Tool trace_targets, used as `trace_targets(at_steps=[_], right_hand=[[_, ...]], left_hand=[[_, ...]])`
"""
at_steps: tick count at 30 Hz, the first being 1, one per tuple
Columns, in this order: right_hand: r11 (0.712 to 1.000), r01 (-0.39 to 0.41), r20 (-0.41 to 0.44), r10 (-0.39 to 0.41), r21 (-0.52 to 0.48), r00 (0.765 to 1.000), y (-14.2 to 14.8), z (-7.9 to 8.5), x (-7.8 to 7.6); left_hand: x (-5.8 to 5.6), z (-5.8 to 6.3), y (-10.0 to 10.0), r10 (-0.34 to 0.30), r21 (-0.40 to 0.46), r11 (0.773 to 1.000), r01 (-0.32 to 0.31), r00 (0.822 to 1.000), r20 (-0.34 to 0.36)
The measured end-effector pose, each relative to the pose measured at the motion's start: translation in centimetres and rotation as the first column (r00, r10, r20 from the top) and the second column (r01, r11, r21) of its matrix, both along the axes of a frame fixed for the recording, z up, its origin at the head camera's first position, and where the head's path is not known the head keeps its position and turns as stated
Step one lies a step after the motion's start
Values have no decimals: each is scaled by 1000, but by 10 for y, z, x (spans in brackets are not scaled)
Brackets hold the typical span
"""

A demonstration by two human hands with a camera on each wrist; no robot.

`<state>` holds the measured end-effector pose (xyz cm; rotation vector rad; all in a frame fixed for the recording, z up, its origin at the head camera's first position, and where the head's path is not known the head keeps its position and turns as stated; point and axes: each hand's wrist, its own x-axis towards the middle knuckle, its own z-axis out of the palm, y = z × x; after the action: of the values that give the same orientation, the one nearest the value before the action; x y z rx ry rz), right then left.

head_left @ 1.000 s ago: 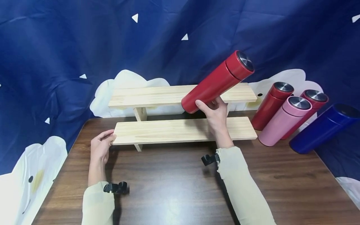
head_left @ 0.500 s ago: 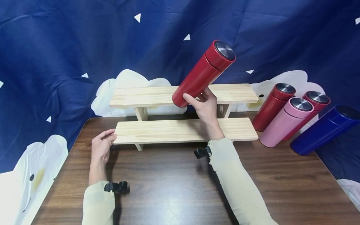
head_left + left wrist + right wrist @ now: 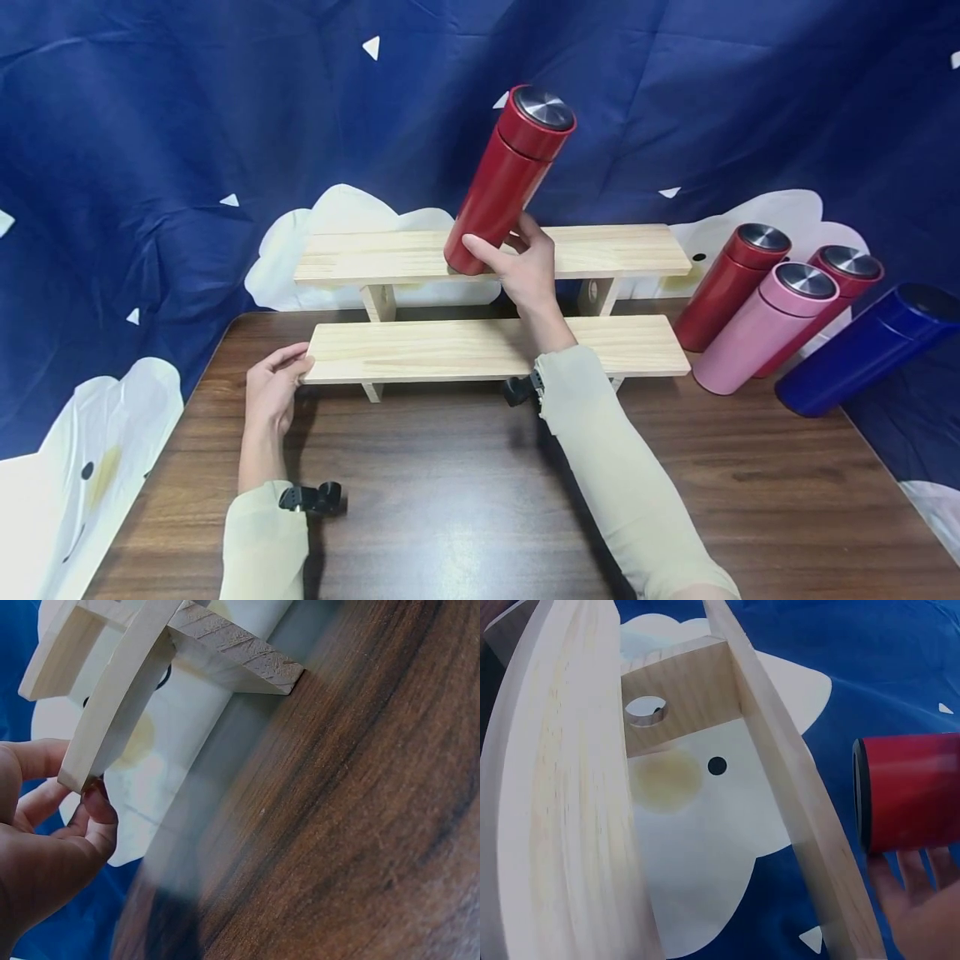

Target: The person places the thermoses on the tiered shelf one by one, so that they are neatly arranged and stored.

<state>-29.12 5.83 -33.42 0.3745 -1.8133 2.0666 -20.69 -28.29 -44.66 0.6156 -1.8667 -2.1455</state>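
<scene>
My right hand [image 3: 525, 262] grips a red thermos bottle [image 3: 502, 179] near its base, fingers behind it and thumb across the front. The bottle leans a little to the right, its silver lid up, and overlaps the upper board [image 3: 360, 257] of a two-tier wooden rack in the head view. In the right wrist view the dark base of the red bottle [image 3: 915, 791] shows beside the upper board's edge. My left hand [image 3: 273, 387] pinches the left end of the lower board [image 3: 420, 350]; the left wrist view shows fingers [image 3: 97, 817] above and below that end.
On the table's right side stand two more red bottles [image 3: 731, 287], a pink bottle [image 3: 765, 329] and a blue bottle [image 3: 862, 350], close together. The brown wooden table [image 3: 450, 483] extends in front of the rack. A blue cloth [image 3: 225, 100] with white shapes hangs behind.
My right hand has carried the red bottle leftward and up over the upper board, and the bottle has turned more upright. The left hand keeps its hold on the lower board.
</scene>
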Motion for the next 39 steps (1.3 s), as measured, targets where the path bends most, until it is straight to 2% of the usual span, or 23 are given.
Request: trace_targets(at_steps=[9, 16, 22, 39], right_hand=[[996, 8, -9, -7, 91, 1000, -16, 6, -14], [988, -3, 53, -5, 155, 999, -33, 13, -24], [971, -48, 110, 23, 236, 994, -44, 14, -27], [953, -40, 118, 4, 300, 993, -55, 14, -38]], left_hand=[[1, 1, 0, -15, -26, 1000, 16, 1000, 13], [1, 2, 0, -11, -4, 1000, 11, 1000, -4], [1, 1, -1, -9, 1, 1000, 9, 1000, -3], [0, 0, -2, -5, 31, 1000, 5, 1000, -15]])
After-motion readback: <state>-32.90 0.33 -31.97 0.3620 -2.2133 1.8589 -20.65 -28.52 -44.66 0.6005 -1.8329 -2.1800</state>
